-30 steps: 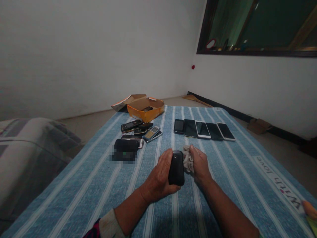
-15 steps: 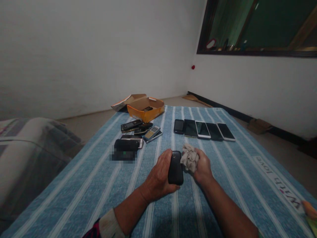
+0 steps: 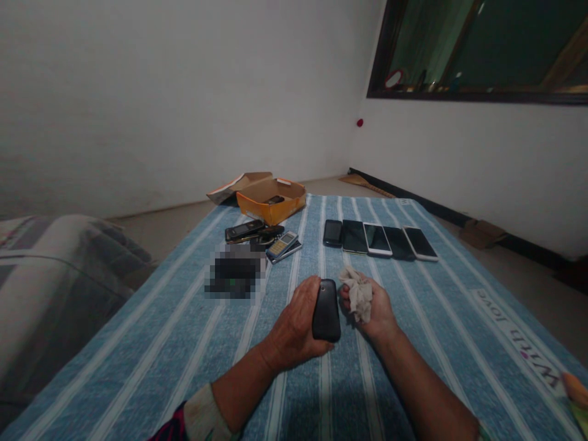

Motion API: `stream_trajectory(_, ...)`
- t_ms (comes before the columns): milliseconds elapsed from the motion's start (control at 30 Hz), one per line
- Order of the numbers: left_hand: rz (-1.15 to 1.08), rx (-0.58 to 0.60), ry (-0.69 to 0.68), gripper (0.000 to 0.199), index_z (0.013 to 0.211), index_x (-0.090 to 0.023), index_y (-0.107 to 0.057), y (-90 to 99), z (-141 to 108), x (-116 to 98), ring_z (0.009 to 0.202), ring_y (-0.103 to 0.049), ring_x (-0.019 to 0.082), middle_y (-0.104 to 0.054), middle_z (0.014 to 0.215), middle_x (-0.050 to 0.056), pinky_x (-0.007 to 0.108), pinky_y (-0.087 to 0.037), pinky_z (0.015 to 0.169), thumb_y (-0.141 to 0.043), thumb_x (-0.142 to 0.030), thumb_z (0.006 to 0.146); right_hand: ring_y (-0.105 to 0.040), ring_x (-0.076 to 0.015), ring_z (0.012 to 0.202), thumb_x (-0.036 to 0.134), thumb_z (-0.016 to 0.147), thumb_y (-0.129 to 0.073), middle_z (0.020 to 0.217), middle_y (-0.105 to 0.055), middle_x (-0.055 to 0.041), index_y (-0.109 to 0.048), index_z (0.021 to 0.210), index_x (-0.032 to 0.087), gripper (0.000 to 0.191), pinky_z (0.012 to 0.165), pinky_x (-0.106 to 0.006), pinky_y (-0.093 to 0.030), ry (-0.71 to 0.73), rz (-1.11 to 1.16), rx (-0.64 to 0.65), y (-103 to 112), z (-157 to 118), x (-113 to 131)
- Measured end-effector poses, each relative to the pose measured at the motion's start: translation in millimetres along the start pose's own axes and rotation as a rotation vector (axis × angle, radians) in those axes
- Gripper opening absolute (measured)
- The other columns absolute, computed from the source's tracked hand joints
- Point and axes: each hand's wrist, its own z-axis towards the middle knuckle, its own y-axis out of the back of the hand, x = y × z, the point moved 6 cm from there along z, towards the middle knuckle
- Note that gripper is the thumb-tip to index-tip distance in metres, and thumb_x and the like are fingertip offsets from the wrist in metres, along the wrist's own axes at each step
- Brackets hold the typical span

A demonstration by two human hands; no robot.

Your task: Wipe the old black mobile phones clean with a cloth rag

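Observation:
My left hand (image 3: pixel 294 326) grips a black phone (image 3: pixel 326 310), its back facing up and its lower end near the blue striped bedspread (image 3: pixel 193 343). My right hand (image 3: pixel 371 312) is bunched around a crumpled off-white cloth (image 3: pixel 357 294), just right of the phone and apart from it. Farther ahead lies a row of several black and white smartphones (image 3: pixel 376 239). To the left is a loose pile of older phones, including a keypad phone (image 3: pixel 282 244). A pixelated patch (image 3: pixel 235 273) hides the object nearest the pile.
An orange cardboard box (image 3: pixel 271 205) with a phone inside stands open at the spread's far edge. A grey padded bundle (image 3: pixel 55 288) sits at the left. Walls rise beyond the floor, and an orange object (image 3: pixel 575 390) lies at the lower right corner.
The cloth in my right hand has shifted right, away from the phone, and is squeezed tighter. My left hand and the phone stay nearly still.

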Motion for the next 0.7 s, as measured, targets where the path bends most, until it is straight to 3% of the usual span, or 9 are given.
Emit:
stream_trajectory(433, -0.017, 0.003, -0.011, 0.121, 0.152, -0.018, -0.002, -0.9, 0.4, 0.5, 0.137, -0.033, 0.044, -0.033, 0.146, 0.024, 0.063, -0.037, 0.107, -0.080, -0.020, 0.059, -0.047, -0.0105, 0.037, 0.038, 0.070, -0.066, 0.053, -0.056, 0.0051, -0.058, 0.092, 0.022, 0.028, 0.033, -0.016, -0.031, -0.002, -0.065, 0.066, -5.4, -7.2, 1.9)
stream_trajectory(567, -0.016, 0.007, -0.004, 0.122, 0.151, -0.018, -0.003, -0.5, 0.9, 1.1, 0.136, -0.034, 0.045, -0.033, 0.146, 0.024, 0.063, -0.038, 0.105, -0.081, -0.022, 0.057, -0.046, -0.0089, 0.037, 0.038, 0.067, -0.070, 0.055, -0.056, 0.0055, -0.060, 0.088, 0.021, 0.029, 0.033, -0.017, -0.033, 0.032, -0.085, 0.082, -9.9, -9.9, 3.7)
stream_trajectory(700, -0.019, -0.010, -0.013, 0.119, 0.151, -0.018, -0.004, -0.5, 0.5, 1.6, 0.136, -0.035, 0.044, -0.035, 0.147, 0.023, 0.063, -0.038, 0.106, -0.079, -0.022, 0.059, -0.052, -0.0085, 0.043, 0.034, 0.066, -0.074, 0.061, -0.061, 0.0037, -0.062, 0.080, 0.020, 0.023, 0.040, -0.018, -0.042, 0.096, -0.066, 0.011, -10.4, -10.6, 4.5)
